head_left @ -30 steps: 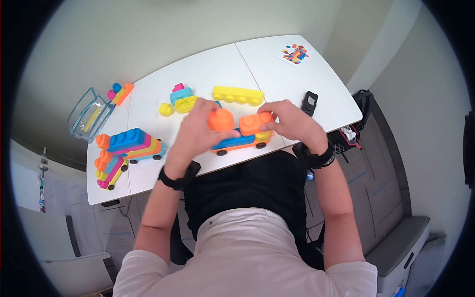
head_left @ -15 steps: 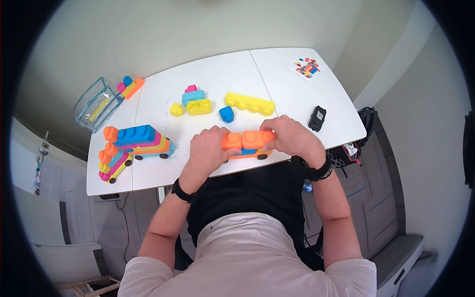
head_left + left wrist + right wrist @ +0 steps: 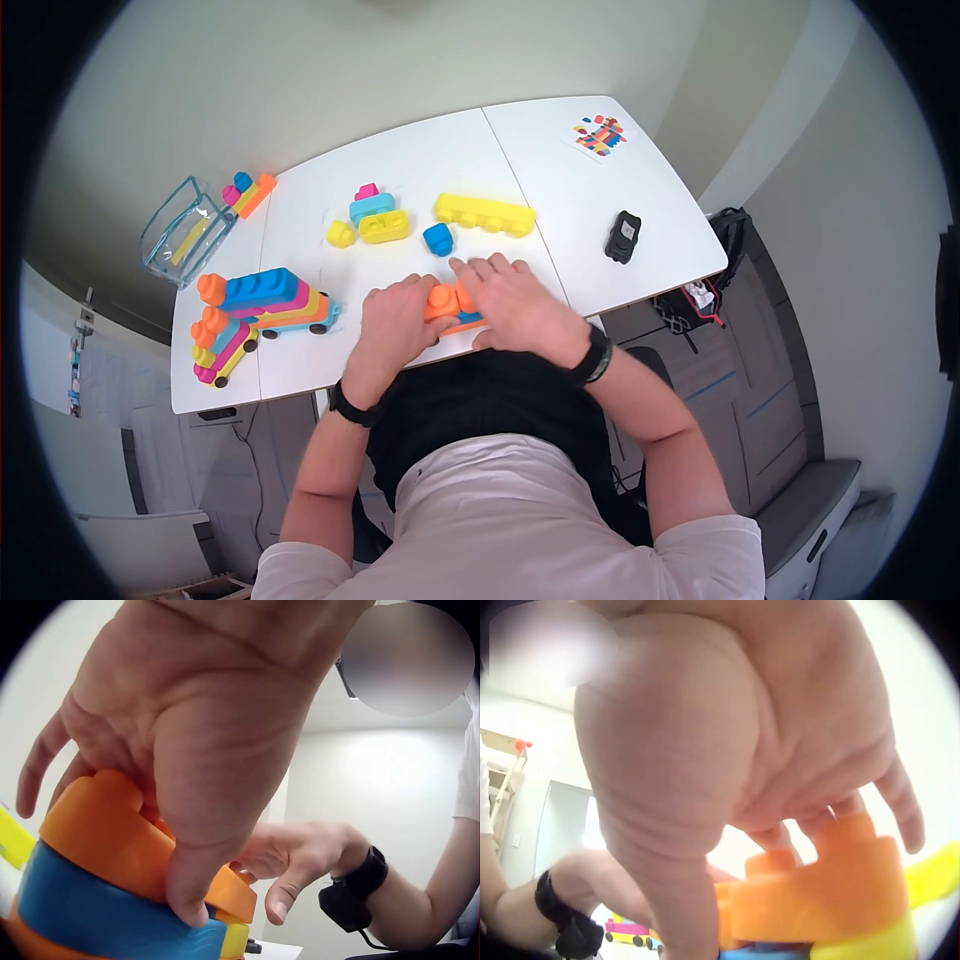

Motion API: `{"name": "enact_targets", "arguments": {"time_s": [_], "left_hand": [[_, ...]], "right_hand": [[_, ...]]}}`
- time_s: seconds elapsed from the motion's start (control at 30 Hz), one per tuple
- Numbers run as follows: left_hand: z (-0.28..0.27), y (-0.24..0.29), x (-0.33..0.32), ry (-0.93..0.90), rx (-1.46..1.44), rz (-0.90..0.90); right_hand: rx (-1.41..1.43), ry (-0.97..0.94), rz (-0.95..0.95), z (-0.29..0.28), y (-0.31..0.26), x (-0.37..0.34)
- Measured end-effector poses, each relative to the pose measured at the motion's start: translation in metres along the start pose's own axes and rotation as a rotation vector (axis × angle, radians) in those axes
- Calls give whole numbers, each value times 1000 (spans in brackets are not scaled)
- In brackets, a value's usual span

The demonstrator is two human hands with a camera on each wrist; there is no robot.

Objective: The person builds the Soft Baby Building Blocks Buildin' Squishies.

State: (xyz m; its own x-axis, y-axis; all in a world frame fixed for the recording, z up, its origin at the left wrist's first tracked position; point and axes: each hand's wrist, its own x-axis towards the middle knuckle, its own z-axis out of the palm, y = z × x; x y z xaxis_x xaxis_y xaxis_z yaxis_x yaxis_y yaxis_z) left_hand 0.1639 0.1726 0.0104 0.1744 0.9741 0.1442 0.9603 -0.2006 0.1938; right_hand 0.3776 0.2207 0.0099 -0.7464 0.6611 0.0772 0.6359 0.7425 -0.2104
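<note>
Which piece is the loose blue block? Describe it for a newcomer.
On the white table, find the long yellow block. The small blue block sits by its left end, on the near side. Unlike other blue pieces, it stands alone.

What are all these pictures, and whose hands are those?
There's no robot here: these are a person's own two hands! The head picture looks down from a camera the person wears. The other two look closely from the left and right wrists.

The white table has colourful block vehicles, a long yellow block, a blue block and a picture card.

The left hand grips an orange block. The right hand rests over another orange block.
</note>
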Motion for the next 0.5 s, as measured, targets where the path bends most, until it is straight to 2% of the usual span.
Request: {"name": "enact_targets", "arguments": {"time_s": [0.07,0.13,0.27,0.33,0.47,0.5], "left_hand": [[0,-2,-5,-41,-17,-22],[4,-11,-6,43,-49,73],[5,-14,-3,12,-42,100],[5,-13,-2,-70,-56,66],[8,-15,-1,-71,-71,85],[11,-16,-2,-14,-45,113]], "right_hand": [[-83,23,36,12,-15,7],[-178,159,46,26,-16,11],[-222,184,10,33,-6,17],[-214,195,-1,34,-4,19],[-213,183,7,33,-4,19],[-217,199,4,34,-4,18]]}}
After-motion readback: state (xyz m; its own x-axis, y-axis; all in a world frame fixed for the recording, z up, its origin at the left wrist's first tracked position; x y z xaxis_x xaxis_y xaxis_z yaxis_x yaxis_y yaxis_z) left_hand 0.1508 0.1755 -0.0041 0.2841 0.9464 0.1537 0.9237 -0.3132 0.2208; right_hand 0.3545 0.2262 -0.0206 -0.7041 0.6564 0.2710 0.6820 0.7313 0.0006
